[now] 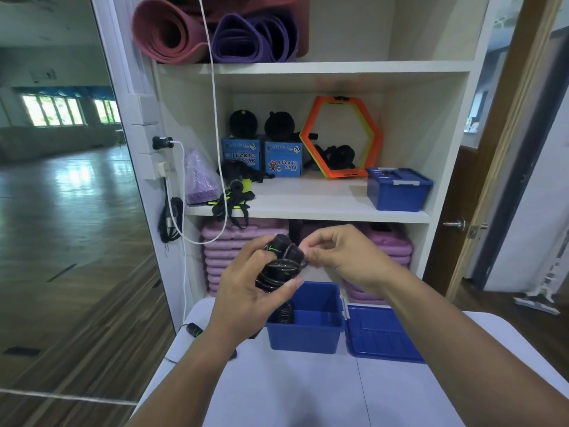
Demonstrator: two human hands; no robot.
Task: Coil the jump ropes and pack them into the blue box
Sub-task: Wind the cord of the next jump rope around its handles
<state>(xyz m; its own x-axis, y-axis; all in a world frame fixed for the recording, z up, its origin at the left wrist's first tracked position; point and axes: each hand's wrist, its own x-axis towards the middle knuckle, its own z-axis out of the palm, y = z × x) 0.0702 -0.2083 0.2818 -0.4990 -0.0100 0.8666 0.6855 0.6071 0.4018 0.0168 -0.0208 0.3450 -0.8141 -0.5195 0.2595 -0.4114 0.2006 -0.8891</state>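
Two hands: both raised just above the blue box (304,337), meeting at one bundle.
Left hand (246,291): grip clamped on the coiled jump rope (281,263), fingers wrapped over its upper part and the thumb pressed against the lower loops.
Right hand (345,260): grip together, thumb and forefinger pinching at the bundle's right edge, beside a handle end.
Coiled jump rope: black, with a green mark on one handle. Both handle ends stand at the top of the bundle. It is held in the air above the box's rear left corner, touching neither box nor counter.
Blue box: open, standing on the white counter (292,389).
Second rope (284,314): a dark coil inside the box, against its left wall, partly hidden by the left hand.
Lid (381,334): blue, lying flat on the counter, close against the box's right side.
Loose handle (194,329): black, at the counter's edge well to the left of the box, a thin cord running from it.
Shelf unit (308,208): white, directly behind the box.
Purple pads (391,245): stacked in the compartment right behind the box.
Closed blue box (397,189): on the shelf above and to the right of the open box.
Hexagon rings (345,173): orange, on the same shelf, above the open box.
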